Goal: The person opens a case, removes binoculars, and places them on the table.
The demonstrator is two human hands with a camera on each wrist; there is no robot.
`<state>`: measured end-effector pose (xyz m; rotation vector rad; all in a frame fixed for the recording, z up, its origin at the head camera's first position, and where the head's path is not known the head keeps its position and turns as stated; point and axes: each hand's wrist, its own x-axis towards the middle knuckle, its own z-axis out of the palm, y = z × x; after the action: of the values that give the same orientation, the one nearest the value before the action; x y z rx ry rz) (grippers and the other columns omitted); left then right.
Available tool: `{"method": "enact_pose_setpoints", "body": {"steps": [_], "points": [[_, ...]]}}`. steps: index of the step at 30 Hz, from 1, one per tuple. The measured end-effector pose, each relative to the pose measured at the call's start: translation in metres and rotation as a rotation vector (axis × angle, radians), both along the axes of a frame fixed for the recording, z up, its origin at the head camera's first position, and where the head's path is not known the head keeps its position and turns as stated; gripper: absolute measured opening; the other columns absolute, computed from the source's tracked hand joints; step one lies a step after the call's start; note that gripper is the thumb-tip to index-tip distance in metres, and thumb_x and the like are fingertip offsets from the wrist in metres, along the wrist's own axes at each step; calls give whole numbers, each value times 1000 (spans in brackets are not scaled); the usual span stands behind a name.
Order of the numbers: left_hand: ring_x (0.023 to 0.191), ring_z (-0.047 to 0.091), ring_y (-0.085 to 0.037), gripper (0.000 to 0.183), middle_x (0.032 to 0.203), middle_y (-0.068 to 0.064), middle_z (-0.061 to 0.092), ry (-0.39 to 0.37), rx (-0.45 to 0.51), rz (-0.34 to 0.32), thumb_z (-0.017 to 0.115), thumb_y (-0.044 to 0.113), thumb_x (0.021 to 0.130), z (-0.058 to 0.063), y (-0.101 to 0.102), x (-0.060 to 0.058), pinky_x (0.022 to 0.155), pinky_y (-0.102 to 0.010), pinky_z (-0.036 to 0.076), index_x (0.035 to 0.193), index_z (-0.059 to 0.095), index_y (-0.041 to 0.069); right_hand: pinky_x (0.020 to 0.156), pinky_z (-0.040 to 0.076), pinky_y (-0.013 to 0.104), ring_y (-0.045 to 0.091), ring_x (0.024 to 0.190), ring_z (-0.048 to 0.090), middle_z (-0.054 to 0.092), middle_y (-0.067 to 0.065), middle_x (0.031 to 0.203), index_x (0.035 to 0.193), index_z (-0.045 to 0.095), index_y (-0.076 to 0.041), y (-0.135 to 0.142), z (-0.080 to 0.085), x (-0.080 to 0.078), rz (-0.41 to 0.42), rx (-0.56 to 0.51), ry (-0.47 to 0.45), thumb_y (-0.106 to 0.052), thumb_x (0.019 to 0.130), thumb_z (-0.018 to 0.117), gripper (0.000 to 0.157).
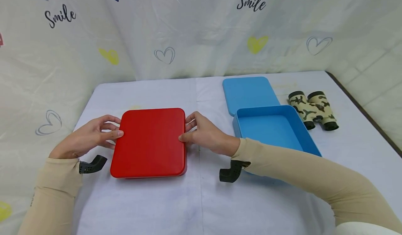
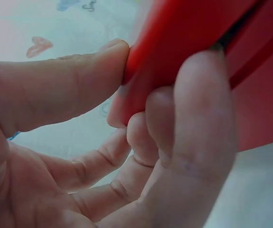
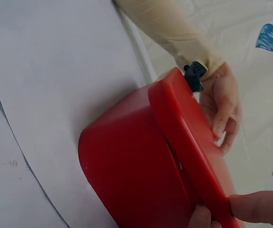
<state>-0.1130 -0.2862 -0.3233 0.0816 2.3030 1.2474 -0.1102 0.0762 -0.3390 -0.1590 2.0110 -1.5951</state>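
A square red lid (image 1: 149,142) sits on a red box (image 3: 122,161) on the left part of the table. My left hand (image 1: 89,135) pinches the lid at its left edge, thumb near the top and fingers against the side below. At the right edge my right hand (image 1: 211,134) grips the lid too, its thumb on the rim and fingertips under it. In the right wrist view a narrow dark gap shows between lid and box wall. What is inside the box is hidden by the lid.
Right of my right hand stands an open blue box (image 1: 270,123), partly covered by my forearm. A blue lid (image 1: 249,92) lies behind it. Camouflage binoculars (image 1: 312,109) lie farther right. A white cloth (image 1: 169,210) covers the table, with a printed curtain (image 1: 201,29) behind.
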Motion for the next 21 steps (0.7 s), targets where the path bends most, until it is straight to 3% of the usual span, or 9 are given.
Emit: {"method": "enact_pose_setpoints", "body": {"steps": [21], "points": [[91, 73, -25, 54, 119, -10, 60, 28, -19, -9, 63, 34, 103, 5, 1, 3, 84, -35, 63, 144, 39, 8, 88, 65, 37, 21, 84, 74, 58, 14, 122, 138, 41, -8, 1, 1, 3, -5, -24, 5, -14, 97, 68, 50]]}}
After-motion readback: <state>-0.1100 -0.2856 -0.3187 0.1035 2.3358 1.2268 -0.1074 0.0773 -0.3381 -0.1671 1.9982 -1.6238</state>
